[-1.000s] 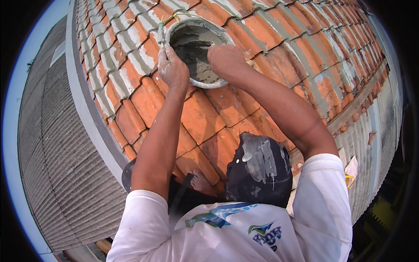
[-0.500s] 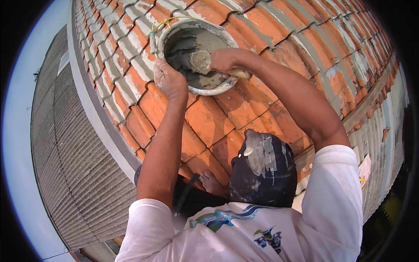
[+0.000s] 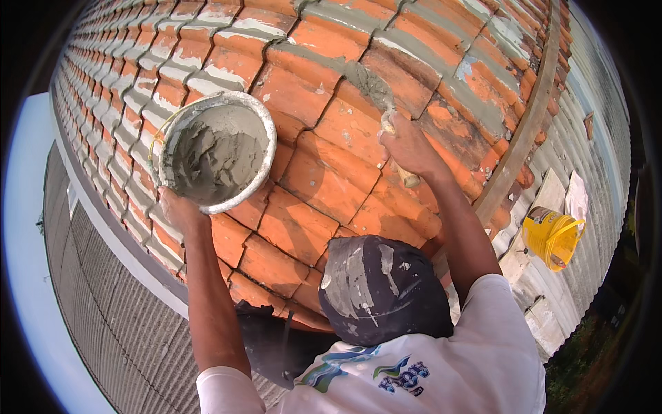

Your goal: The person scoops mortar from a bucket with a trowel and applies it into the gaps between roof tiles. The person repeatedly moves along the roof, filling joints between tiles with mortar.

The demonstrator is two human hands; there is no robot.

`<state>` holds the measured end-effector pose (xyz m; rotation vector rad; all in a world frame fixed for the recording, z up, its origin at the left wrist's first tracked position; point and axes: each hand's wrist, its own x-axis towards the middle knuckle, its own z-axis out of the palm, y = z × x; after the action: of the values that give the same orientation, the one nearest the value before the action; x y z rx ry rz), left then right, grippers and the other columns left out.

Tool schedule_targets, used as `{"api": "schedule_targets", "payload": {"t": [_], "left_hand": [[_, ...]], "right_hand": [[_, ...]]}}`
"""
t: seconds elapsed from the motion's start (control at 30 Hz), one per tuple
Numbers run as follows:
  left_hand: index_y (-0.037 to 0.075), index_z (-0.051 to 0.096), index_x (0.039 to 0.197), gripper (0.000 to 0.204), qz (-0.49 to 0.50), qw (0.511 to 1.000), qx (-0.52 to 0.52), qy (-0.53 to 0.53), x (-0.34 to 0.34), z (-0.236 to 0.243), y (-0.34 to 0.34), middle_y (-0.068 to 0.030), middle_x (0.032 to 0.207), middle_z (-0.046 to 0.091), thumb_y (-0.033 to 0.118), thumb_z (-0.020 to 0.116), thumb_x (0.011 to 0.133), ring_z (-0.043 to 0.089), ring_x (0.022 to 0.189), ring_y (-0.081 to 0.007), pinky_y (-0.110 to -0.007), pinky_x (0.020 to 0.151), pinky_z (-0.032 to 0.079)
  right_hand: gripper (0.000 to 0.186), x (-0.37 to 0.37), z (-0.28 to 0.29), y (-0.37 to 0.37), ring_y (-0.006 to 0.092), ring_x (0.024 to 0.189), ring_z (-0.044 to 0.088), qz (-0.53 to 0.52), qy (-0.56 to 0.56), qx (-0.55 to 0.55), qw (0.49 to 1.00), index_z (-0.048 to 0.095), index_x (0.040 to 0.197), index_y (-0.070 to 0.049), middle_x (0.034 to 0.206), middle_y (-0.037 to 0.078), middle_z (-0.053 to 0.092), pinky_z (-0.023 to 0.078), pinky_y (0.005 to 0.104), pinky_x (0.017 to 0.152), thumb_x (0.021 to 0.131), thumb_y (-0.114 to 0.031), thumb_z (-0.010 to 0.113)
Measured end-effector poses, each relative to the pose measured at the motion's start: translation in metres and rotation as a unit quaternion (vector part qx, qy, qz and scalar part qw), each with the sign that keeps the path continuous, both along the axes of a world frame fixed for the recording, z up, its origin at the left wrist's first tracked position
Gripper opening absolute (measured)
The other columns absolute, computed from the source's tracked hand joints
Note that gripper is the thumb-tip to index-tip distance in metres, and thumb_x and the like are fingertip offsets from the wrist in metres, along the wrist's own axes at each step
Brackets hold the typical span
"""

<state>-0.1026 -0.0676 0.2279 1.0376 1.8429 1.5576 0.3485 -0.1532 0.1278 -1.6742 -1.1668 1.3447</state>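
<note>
My left hand (image 3: 183, 210) grips the rim of a round, mortar-crusted bucket (image 3: 264, 155) at its near left side; some of those fingers are hidden behind it. Wet grey mortar (image 3: 217, 155) lies heaped inside the bucket. My right hand (image 3: 412, 146) is closed around the wooden handle of a trowel (image 3: 408, 179), out to the right over the tiles. Grey mortar (image 3: 369, 84) covers the trowel's blade end, which meets a joint between orange roof tiles (image 3: 345, 127). Where the mortar on the blade ends and that on the joint begins, I cannot tell.
Several tile joints farther up carry grey mortar strips. My dark-clad, paint-smeared knee (image 3: 383, 290) is in front of me. A wooden batten (image 3: 517, 152) runs along the right edge. Beyond it, a yellow pail (image 3: 552, 238) sits on corrugated sheeting (image 3: 593, 172). A grey corrugated roof (image 3: 117, 290) lies lower left.
My right hand has lifted the trowel out of the bucket and carried it right onto the tiles. In view, the bucket and my left hand now sit lower and farther left.
</note>
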Motion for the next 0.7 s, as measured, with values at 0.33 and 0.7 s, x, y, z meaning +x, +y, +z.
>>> {"api": "schedule_targets", "payload": {"t": [0.33,0.7], "left_hand": [[-0.008,0.053,0.145,0.053,-0.038,0.997,-0.014,-0.069,0.008,0.006,-0.004,-0.0199,0.141,0.059,0.035,0.035,0.119,0.063,0.124,-0.0297,-0.044,0.106,0.054],[-0.008,0.056,0.143,0.054,-0.038,0.998,0.000,-0.050,-0.009,-0.006,0.004,-0.0188,0.138,0.062,0.037,0.037,0.119,0.064,0.122,-0.0292,-0.042,0.104,0.054]], "right_hand": [[0.025,-0.037,-0.067,0.051,0.0448,0.086,0.076,0.073,-0.335,-0.051,0.938,0.057,0.110,0.016,0.086,0.034,0.072,0.058,0.0529,0.072,0.098,-0.006,0.058],[0.028,-0.004,-0.007,0.017,0.0456,0.092,0.075,0.082,-0.246,0.003,0.966,0.058,0.115,0.017,0.092,0.033,0.071,0.059,0.0546,0.081,0.096,-0.004,0.058]]}}
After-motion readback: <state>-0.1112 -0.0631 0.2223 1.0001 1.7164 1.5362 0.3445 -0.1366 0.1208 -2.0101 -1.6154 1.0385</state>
